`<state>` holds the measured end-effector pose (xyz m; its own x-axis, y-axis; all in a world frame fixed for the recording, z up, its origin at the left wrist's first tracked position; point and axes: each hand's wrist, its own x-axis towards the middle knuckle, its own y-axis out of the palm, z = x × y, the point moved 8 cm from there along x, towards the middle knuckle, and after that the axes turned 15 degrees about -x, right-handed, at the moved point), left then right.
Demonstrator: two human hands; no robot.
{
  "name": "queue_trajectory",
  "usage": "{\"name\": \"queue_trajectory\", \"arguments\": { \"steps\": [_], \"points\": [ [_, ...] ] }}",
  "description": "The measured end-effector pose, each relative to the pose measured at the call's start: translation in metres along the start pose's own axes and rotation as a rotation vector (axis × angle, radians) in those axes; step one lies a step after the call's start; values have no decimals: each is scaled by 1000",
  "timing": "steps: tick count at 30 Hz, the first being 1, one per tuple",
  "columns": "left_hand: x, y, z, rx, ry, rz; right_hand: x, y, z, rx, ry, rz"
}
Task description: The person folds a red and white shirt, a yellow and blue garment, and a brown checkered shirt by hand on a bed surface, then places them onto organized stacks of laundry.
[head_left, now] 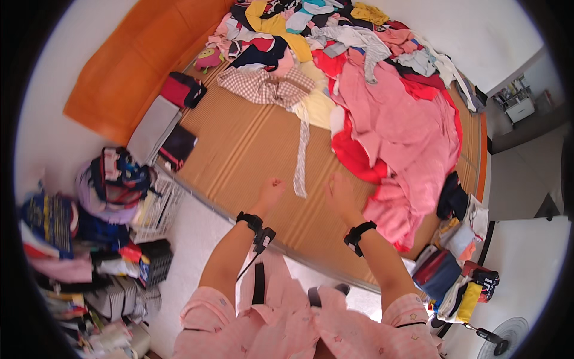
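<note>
Cloth strip [302, 158], pale and patterned, lies on the brown ridged mat [239, 137], its lower end between the two hands and apart from both. The left hand [273, 192] is just left of it, fingers loosely curled in; the right hand [339, 191] is to its right, near the red cloth [353, 158]. I cannot tell how wide the right fingers stand, or whether either hand holds anything. Yellow cloth [318, 110] and checked cloth [263, 87] lie by the strip's upper end, left of a pink blanket [412, 122].
</note>
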<state>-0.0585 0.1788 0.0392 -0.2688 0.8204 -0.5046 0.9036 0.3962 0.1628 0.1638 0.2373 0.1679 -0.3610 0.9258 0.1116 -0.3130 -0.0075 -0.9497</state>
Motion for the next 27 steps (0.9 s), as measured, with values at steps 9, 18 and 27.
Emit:
{"name": "queue_trajectory", "arguments": {
  "steps": [9, 18, 27],
  "points": [
    [203, -23, -115, 912, 276, 125, 200, 145, 56, 157, 257, 188],
    [341, 64, -148, 1359, 542, 175, 198, 153, 41, 372, 493, 78],
    [293, 65, -146, 1164, 1000, 395, 132, 197, 25, 873, 850, 244]
  ]
}}
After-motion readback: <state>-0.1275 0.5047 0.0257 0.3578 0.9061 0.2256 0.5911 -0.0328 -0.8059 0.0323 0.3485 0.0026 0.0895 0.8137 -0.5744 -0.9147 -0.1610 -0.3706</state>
